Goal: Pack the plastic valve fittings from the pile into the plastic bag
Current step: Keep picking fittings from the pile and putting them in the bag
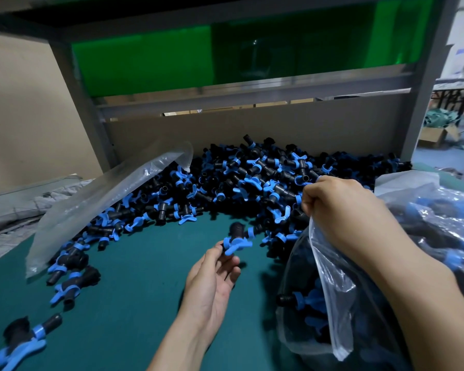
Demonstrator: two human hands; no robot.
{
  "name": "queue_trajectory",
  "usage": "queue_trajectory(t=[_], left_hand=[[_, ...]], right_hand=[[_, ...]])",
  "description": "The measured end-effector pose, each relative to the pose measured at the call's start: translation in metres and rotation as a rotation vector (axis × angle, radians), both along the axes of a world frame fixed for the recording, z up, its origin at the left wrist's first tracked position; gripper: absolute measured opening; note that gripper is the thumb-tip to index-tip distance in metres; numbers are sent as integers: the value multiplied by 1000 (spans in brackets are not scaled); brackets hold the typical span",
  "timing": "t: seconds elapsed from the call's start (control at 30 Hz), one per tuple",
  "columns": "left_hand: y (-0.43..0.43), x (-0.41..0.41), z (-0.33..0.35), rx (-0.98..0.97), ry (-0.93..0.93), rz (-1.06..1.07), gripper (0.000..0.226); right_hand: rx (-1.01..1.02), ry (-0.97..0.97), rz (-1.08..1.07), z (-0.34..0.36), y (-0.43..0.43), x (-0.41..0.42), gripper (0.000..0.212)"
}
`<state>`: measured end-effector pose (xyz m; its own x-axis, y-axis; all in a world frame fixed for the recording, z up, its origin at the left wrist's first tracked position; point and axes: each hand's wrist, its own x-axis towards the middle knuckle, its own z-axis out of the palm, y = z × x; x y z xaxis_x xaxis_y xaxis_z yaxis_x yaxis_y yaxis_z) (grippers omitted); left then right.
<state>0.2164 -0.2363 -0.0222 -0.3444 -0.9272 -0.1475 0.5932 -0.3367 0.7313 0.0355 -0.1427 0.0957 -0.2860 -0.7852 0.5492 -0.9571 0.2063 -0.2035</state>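
Valve fittings [252,178] lie in a big black and blue pile at the back of the green tabletop [131,290]. The left hand [212,279] holds one fitting [236,241] in its fingers, just in front of the pile. The right hand [335,207] pinches the rim of the plastic bag [332,285] and holds it open. Many fittings are in the bag already. I think this one goes in next. The left hand must move right, over the bag's mouth, and let go
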Motion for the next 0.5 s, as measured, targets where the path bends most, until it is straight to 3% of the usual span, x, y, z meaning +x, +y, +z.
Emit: queue_trajectory(t=[0.5], left_hand=[[-2,-4,-8,-141,-93,27,22]], right_hand=[[16,-1,0,1,1,1,29]])
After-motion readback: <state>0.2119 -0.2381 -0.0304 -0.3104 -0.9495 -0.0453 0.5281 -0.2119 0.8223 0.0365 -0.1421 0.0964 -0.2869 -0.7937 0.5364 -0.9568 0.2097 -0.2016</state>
